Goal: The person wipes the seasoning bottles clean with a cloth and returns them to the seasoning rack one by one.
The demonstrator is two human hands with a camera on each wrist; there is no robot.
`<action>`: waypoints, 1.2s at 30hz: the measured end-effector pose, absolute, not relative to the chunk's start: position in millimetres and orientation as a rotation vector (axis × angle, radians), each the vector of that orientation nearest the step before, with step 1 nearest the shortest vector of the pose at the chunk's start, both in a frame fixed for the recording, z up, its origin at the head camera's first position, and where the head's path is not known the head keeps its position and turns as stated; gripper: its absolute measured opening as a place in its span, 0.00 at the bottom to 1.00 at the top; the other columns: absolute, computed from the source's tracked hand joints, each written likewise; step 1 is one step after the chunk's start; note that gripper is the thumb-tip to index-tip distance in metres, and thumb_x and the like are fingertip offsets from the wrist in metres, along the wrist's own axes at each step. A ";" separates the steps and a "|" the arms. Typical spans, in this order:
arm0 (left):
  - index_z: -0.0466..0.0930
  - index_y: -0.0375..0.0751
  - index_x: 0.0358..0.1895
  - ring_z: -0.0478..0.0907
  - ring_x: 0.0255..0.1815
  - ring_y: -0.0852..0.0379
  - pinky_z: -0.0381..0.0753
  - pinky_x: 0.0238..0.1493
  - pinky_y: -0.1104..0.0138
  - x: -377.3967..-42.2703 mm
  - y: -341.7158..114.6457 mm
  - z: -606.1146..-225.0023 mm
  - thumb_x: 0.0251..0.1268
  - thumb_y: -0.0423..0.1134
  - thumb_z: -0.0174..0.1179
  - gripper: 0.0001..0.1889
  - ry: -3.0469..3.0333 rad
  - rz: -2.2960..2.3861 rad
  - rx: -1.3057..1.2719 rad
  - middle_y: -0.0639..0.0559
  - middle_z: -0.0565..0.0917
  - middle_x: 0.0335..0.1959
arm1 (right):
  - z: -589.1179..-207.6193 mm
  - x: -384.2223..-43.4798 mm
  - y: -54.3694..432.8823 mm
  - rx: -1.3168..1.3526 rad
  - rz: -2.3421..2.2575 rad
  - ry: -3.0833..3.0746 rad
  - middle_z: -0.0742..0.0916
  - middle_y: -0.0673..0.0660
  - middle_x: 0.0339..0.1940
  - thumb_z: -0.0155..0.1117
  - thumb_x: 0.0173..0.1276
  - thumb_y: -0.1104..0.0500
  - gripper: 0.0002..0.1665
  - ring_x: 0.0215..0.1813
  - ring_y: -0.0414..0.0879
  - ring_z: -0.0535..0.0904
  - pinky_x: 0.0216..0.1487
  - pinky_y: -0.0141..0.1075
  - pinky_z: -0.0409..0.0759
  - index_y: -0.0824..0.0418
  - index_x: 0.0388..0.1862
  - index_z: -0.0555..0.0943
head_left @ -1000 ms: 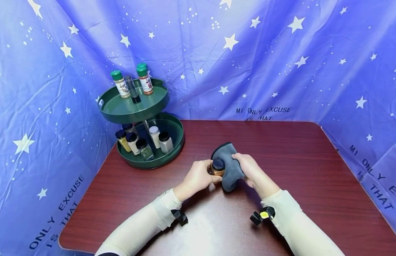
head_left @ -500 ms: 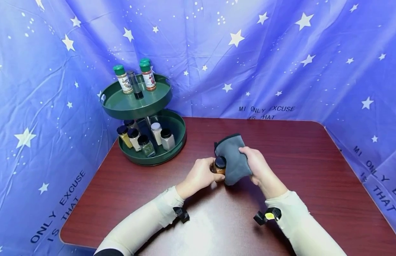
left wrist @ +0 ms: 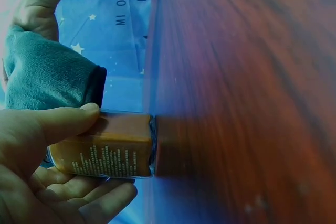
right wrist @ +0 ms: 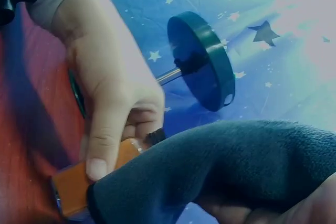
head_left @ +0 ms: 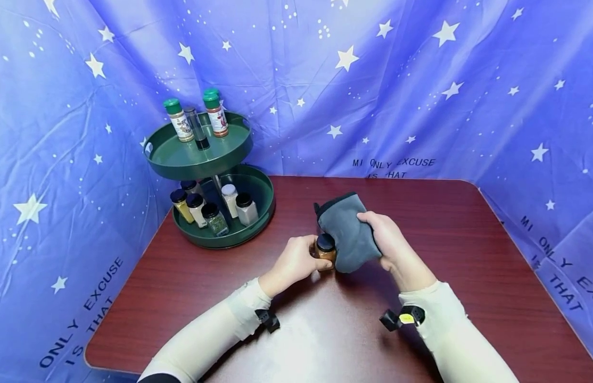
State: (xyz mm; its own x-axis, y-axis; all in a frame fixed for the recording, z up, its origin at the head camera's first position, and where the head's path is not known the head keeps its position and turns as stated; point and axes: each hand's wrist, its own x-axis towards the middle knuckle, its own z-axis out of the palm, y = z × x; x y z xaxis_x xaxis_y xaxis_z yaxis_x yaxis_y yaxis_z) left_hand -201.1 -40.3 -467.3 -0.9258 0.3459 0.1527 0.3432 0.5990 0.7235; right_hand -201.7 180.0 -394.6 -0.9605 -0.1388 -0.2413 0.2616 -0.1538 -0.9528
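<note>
My left hand (head_left: 293, 263) grips a small spice jar (left wrist: 113, 156), thumb on one side and fingers on the other. The jar has a black lid (head_left: 326, 242), orange-brown contents and small printed text on its side. It stands upright at the tabletop; whether its base touches the wood I cannot tell. In my right hand (head_left: 394, 247) is a grey cloth (head_left: 350, 231) with a dark edge, pinched by its right side. The cloth hangs against the jar's right side and partly covers it in the head view. In the right wrist view the cloth (right wrist: 210, 166) hides part of the jar.
A two-tier green turntable rack (head_left: 198, 170) stands at the table's back left. Green-capped shakers (head_left: 179, 119) are on its upper tray, and several black-lidded jars (head_left: 215, 219) and a white-lidded jar (head_left: 230, 201) on the lower. A star-printed curtain (head_left: 344, 96) surrounds the reddish-brown table (head_left: 450, 223).
The cloth has gone from bunched around the jar to spread flatter beside it. My right hand has shifted slightly up and right. The left hand keeps its grip in nearly the same place.
</note>
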 end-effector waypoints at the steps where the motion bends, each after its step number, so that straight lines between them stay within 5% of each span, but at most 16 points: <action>1: 0.84 0.52 0.36 0.78 0.29 0.66 0.78 0.32 0.71 -201.3 -40.1 -467.1 0.49 0.46 0.81 0.15 2.805 1.271 0.601 0.65 0.84 0.27 | -393.8 -201.8 180.3 0.132 -2.192 1.838 0.84 0.45 0.23 0.49 0.78 0.53 0.15 0.25 0.38 0.83 0.31 0.33 0.83 0.55 0.32 0.77; 13: 0.83 0.49 0.35 0.78 0.28 0.66 0.78 0.31 0.72 -202.1 -37.1 -465.7 0.50 0.43 0.79 0.14 2.823 1.243 0.602 0.62 0.84 0.27 | -440.4 -215.4 165.6 0.248 -1.960 2.079 0.82 0.45 0.27 0.50 0.76 0.56 0.13 0.30 0.37 0.79 0.38 0.31 0.78 0.63 0.40 0.78; 17: 0.84 0.49 0.38 0.78 0.29 0.67 0.78 0.32 0.72 -201.5 -37.5 -466.9 0.50 0.45 0.80 0.15 2.826 1.229 0.590 0.62 0.85 0.28 | -428.9 -212.2 169.5 0.131 -1.949 2.118 0.84 0.45 0.29 0.50 0.77 0.55 0.16 0.32 0.37 0.81 0.41 0.32 0.79 0.64 0.43 0.80; 26: 0.84 0.51 0.37 0.79 0.31 0.67 0.78 0.34 0.72 -205.7 -39.1 -464.0 0.49 0.46 0.81 0.16 2.825 1.219 0.607 0.64 0.85 0.29 | -389.9 -204.1 184.4 0.002 -2.178 1.951 0.86 0.45 0.25 0.51 0.79 0.55 0.16 0.28 0.38 0.84 0.34 0.33 0.83 0.52 0.31 0.82; 36: 0.84 0.46 0.43 0.80 0.36 0.63 0.79 0.42 0.69 -210.9 -43.6 -460.9 0.49 0.42 0.81 0.19 2.725 1.206 0.630 0.60 0.86 0.34 | -387.2 -206.4 193.0 0.020 -2.205 1.901 0.86 0.45 0.25 0.50 0.79 0.55 0.16 0.27 0.38 0.84 0.32 0.33 0.83 0.53 0.32 0.81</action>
State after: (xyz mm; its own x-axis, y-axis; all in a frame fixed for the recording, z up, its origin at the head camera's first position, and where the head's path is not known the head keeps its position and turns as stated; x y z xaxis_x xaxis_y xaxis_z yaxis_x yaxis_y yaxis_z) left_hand -210.9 -43.6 -460.9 -0.9100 0.4071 0.0781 0.3316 0.6018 0.7265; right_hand -206.4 193.0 -387.2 -0.9735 -0.1643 -0.1592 0.1816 -0.1319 -0.9745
